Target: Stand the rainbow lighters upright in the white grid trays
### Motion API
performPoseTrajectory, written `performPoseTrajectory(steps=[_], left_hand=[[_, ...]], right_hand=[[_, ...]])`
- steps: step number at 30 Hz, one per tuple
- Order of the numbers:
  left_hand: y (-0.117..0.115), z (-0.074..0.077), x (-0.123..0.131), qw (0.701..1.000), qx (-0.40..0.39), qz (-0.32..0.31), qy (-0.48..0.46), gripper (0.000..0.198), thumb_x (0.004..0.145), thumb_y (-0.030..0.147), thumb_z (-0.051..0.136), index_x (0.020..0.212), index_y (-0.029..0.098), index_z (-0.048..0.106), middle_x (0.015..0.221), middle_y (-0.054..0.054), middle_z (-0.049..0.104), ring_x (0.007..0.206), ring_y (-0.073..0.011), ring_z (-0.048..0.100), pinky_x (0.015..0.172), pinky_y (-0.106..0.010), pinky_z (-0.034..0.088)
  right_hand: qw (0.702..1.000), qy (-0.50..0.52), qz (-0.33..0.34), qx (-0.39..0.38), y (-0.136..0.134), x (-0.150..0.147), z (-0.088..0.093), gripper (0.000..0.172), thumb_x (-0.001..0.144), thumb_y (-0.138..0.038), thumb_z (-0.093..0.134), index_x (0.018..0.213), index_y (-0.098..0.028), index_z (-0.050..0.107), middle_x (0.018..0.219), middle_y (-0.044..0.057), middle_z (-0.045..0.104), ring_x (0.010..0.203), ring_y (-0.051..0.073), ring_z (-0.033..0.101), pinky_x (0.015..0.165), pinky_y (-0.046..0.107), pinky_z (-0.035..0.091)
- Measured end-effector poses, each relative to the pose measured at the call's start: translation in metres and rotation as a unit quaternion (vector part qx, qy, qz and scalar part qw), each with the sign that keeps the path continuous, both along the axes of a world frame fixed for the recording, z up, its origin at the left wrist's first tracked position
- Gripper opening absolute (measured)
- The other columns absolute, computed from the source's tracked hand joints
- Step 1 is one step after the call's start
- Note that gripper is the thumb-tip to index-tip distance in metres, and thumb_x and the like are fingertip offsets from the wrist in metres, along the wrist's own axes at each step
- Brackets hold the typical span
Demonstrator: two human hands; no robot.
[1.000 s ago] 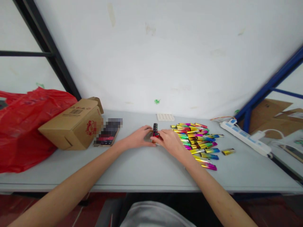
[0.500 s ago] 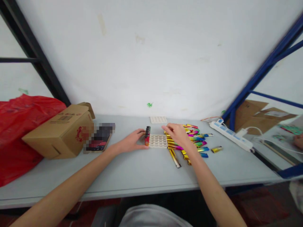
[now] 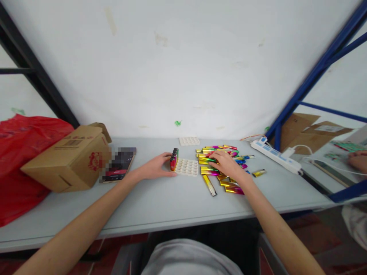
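White wall stands behind a pale grey table. The left hand curves around the left end of a white tray full of little holes. Its thumb and fingers are wide apart, and I cannot tell if they squeeze. A row of lighters with dark tops stands up in that end. The right hand is on a heap of shiny lighters, to the right of the tray. Its fingers bend over them, but I cannot tell if it pinches one.

Each lighter is probably light and hard, and its shiny skin may be slippery. The middle of its body looks best to pinch, with thumb and finger on opposite sides. The tray looks light and stiff, so its edges seem good to hold.

Half a second ago, the right fingertips are near the tray's right end; now they are farther in among the lighters. The left hand stays by the row.
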State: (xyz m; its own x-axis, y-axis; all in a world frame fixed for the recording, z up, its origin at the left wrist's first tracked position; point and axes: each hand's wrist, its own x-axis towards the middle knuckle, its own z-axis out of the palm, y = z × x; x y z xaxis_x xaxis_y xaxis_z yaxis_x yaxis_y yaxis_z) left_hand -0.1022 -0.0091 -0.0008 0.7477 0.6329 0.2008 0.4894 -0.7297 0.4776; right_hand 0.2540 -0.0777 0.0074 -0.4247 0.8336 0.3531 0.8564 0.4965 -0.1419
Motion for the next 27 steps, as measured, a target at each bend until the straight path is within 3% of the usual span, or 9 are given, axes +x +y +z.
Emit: performPoseTrajectory(steps=[5,9,12,15,18,20,23,27], left_hand=[[-0.003,-0.004,0.005,0.999,-0.007,0.030,-0.011,0.071,0.079,0.063,0.078,0.130,0.016,0.065,0.142,-0.017,0.060,0.129,-0.0368,0.059,0.116,-0.047,0.045],[-0.002,-0.004,0.005,1.000,-0.009,0.024,-0.011,0.068,0.080,0.063,0.078,0.130,0.019,0.066,0.144,-0.015,0.059,0.133,-0.0366,0.057,0.117,-0.047,0.045],[-0.002,-0.004,0.005,1.000,-0.011,0.022,-0.009,0.068,0.080,0.063,0.078,0.131,0.020,0.065,0.144,-0.015,0.059,0.133,-0.0366,0.057,0.117,-0.048,0.044],[-0.002,-0.005,0.004,0.999,-0.013,0.028,-0.016,0.071,0.078,0.061,0.080,0.132,0.018,0.064,0.144,-0.016,0.059,0.133,-0.0370,0.056,0.118,-0.047,0.043],[-0.004,-0.005,0.004,0.999,-0.016,0.025,-0.033,0.070,0.078,0.058,0.081,0.133,0.017,0.064,0.145,-0.016,0.059,0.134,-0.0365,0.056,0.118,-0.047,0.042],[-0.006,-0.005,0.004,0.999,-0.018,0.020,-0.043,0.070,0.079,0.057,0.081,0.134,0.018,0.063,0.145,-0.014,0.059,0.134,-0.0358,0.056,0.118,-0.046,0.043],[-0.008,-0.002,0.005,0.998,-0.021,0.025,-0.045,0.071,0.079,0.056,0.082,0.136,0.018,0.062,0.145,-0.015,0.059,0.133,-0.0355,0.057,0.118,-0.044,0.042],[-0.010,-0.001,0.005,0.999,-0.025,0.031,-0.029,0.074,0.079,0.058,0.081,0.137,0.016,0.061,0.145,-0.016,0.058,0.134,-0.0348,0.056,0.118,-0.043,0.041]], right_hand=[[0.995,0.103,-0.003,-0.010,0.006,0.003,-0.001,0.022,0.099,-0.033,0.062,0.111,-0.021,0.076,0.113,0.012,0.076,0.106,0.029,0.069,0.096,0.045,0.051],[0.959,0.270,-0.057,-0.057,0.004,-0.002,0.007,0.035,0.096,-0.049,0.063,0.107,-0.020,0.079,0.091,0.007,0.077,0.079,0.024,0.068,0.076,0.038,0.052],[0.893,0.437,-0.059,-0.090,0.006,-0.017,0.015,0.041,0.086,-0.056,0.073,0.103,-0.019,0.078,0.084,0.003,0.074,0.076,0.021,0.065,0.072,0.033,0.051],[0.809,0.574,-0.053,-0.109,0.015,-0.041,0.023,0.041,0.081,-0.061,0.076,0.087,-0.020,0.072,0.077,0.000,0.068,0.073,0.017,0.061,0.069,0.028,0.050],[0.729,0.658,-0.023,-0.185,0.029,-0.067,0.031,0.046,0.079,-0.066,0.075,0.083,-0.022,0.063,0.077,-0.002,0.065,0.068,0.014,0.060,0.062,0.025,0.051],[0.698,0.673,0.018,-0.245,0.036,-0.082,0.031,0.047,0.079,-0.067,0.075,0.087,-0.024,0.058,0.079,-0.002,0.064,0.063,0.013,0.060,0.057,0.025,0.051],[0.705,0.653,0.053,-0.271,0.040,-0.098,0.023,0.047,0.081,-0.068,0.072,0.090,-0.025,0.054,0.064,-0.008,0.051,0.046,0.009,0.043,0.044,0.020,0.039],[0.757,0.584,-0.001,-0.294,0.036,-0.107,0.007,0.056,0.084,-0.076,0.061,0.074,-0.022,0.051,0.054,-0.010,0.030,0.041,0.006,0.021,0.038,0.018,0.017]])
